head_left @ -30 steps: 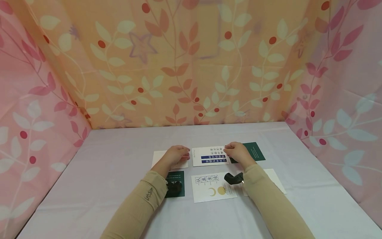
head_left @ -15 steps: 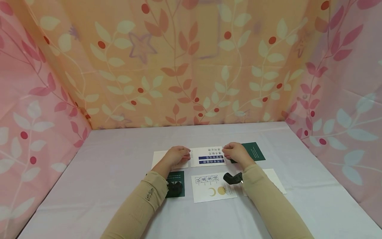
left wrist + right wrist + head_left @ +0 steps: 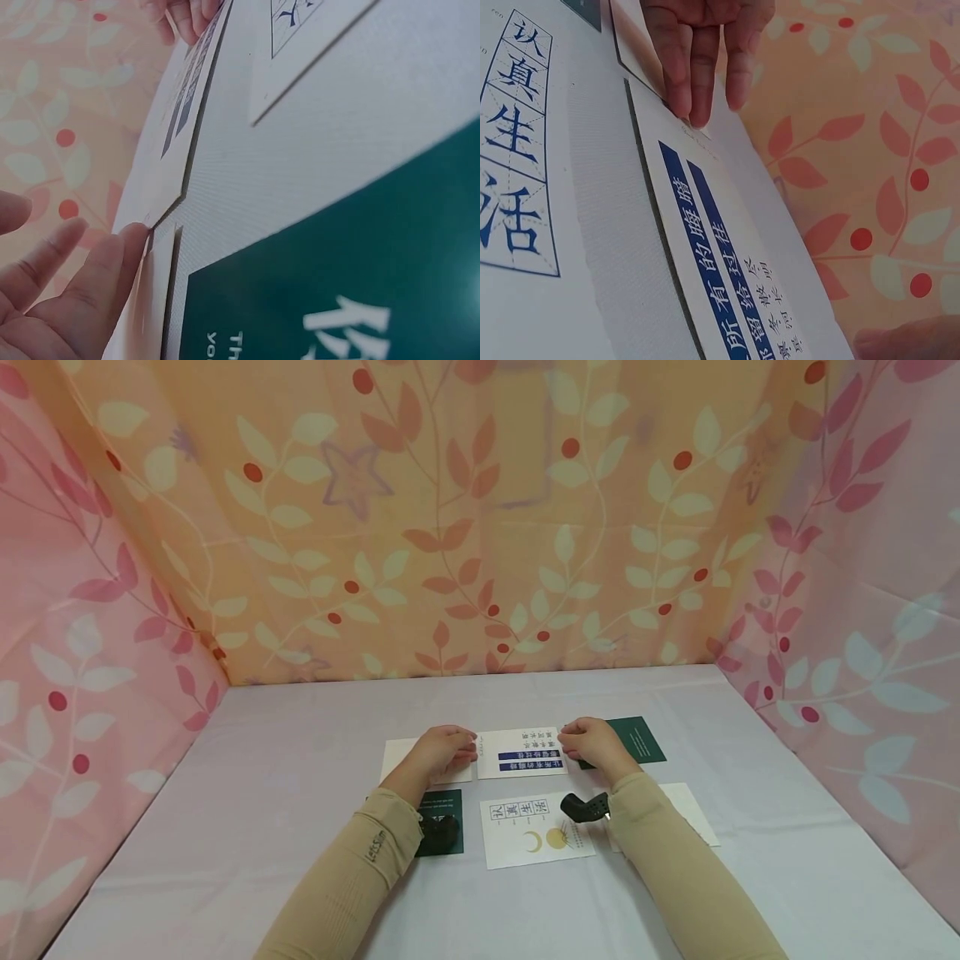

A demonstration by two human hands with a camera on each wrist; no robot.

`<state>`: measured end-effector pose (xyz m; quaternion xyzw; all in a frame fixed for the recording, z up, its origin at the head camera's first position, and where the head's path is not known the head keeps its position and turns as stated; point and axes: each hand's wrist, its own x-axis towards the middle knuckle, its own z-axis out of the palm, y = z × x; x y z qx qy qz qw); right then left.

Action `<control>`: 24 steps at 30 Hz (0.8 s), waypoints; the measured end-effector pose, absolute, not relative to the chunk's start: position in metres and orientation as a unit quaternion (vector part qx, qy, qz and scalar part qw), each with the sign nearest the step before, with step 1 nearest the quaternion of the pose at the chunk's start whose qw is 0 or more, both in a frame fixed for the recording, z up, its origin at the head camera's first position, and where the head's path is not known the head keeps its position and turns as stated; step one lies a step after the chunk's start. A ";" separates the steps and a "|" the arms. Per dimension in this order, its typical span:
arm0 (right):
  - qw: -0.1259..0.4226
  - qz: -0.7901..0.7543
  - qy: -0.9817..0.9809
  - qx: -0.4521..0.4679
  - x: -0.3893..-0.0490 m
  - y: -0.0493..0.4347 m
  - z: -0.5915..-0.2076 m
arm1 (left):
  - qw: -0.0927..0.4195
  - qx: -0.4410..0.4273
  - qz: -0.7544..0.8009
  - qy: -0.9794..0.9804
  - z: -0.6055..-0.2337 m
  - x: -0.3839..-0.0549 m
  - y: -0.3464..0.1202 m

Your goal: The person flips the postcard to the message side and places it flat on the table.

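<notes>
A white card with two blue bars and printed characters (image 3: 521, 755) lies flat in the middle of the back row. At its left end my left hand (image 3: 442, 753) touches the edge with extended fingertips; the left wrist view shows those fingertips (image 3: 133, 238) at the card's corner. The fingers of my right hand (image 3: 597, 747) rest against the right end. Partly under my left hand is a plain white card (image 3: 397, 757). Beside my right hand lies a dark green card (image 3: 642, 740). The right wrist view shows only a bit of my right hand (image 3: 911, 343) at the lower corner.
Nearer me, a white card with a moon and sun (image 3: 517, 839) lies between a green card (image 3: 454, 802) and another white card (image 3: 692, 810), both partly hidden by my arms. Floral curtains (image 3: 480, 527) enclose the white table (image 3: 262, 752) at the back and sides.
The blue-barred card has slid slightly left, closer to my left hand, and my right hand shifted left with it. Over the last half second, both hands and the card have stayed nearly still.
</notes>
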<state>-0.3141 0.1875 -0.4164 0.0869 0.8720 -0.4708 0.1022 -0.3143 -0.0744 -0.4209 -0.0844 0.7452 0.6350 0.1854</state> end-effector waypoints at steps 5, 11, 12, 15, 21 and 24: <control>0.106 -0.471 0.870 0.098 -0.314 0.188 -0.417 | 0.184 -0.090 0.637 0.743 -0.422 -0.315 -0.074; 0.104 -0.473 0.870 0.092 -0.314 0.188 -0.417 | 0.178 -0.093 0.645 0.738 -0.421 -0.315 -0.075; 0.103 -0.474 0.870 0.092 -0.314 0.188 -0.417 | 0.178 -0.093 0.647 0.736 -0.421 -0.315 -0.076; 0.102 -0.474 0.870 0.092 -0.315 0.188 -0.417 | 0.178 -0.094 0.653 0.730 -0.420 -0.315 -0.076; 0.099 -0.479 0.867 0.095 -0.314 0.187 -0.417 | 0.177 -0.076 0.644 0.741 -0.419 -0.314 -0.074; 0.099 -0.479 0.867 0.100 -0.313 0.186 -0.416 | 0.174 -0.075 0.633 0.751 -0.419 -0.314 -0.073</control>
